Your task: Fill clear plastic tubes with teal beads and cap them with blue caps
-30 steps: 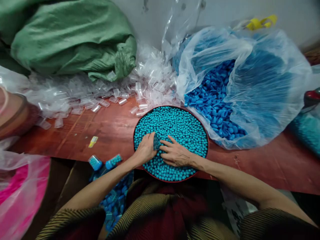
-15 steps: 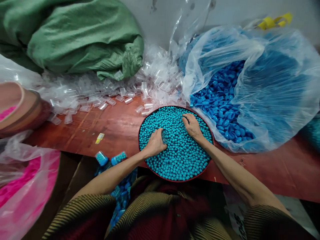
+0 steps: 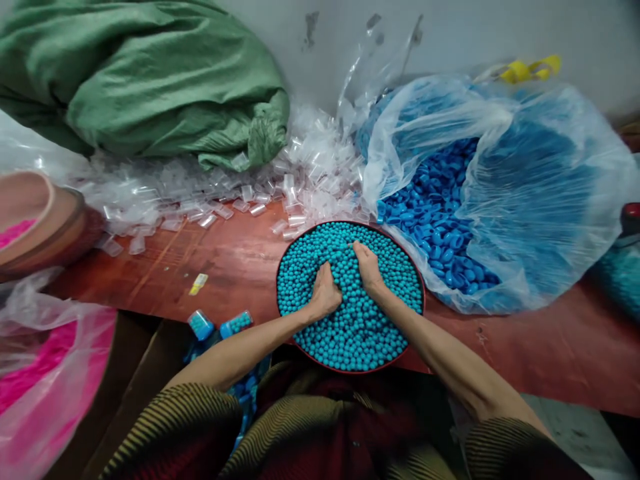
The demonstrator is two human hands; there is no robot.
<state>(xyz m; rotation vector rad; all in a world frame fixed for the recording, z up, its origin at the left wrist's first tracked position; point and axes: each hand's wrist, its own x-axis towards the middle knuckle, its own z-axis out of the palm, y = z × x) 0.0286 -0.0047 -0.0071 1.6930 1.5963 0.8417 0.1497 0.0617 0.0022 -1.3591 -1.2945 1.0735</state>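
Small turquoise beads point(image 3: 360, 333) fill a round red-rimmed tray point(image 3: 424, 293) in front of me. My left hand point(image 3: 327, 293) is closed and dips into the beads left of the middle. A clear plastic tube showed in its grip a moment ago; now the fingers and beads hide it. Just to the right, my right hand point(image 3: 368, 267) is curled with its fingertips at the bead surface. What it holds, if anything, is hidden. The two hands are a short gap apart.
Clear tubes point(image 3: 320, 167) are heaped behind the tray, beside a green sack point(image 3: 170, 87). On the right, a plastic bag point(image 3: 555, 200) holds blue caps point(image 3: 445, 233). Bead-filled tubes point(image 3: 236, 323) lie at the table's front edge. A pink-filled bag point(image 3: 95, 360) and bowl point(image 3: 45, 200) are left.
My left hand has turned and pushed down into the beads, so the clear tube is out of sight. My right hand has moved left, closer to it, with its fingers drawn in.
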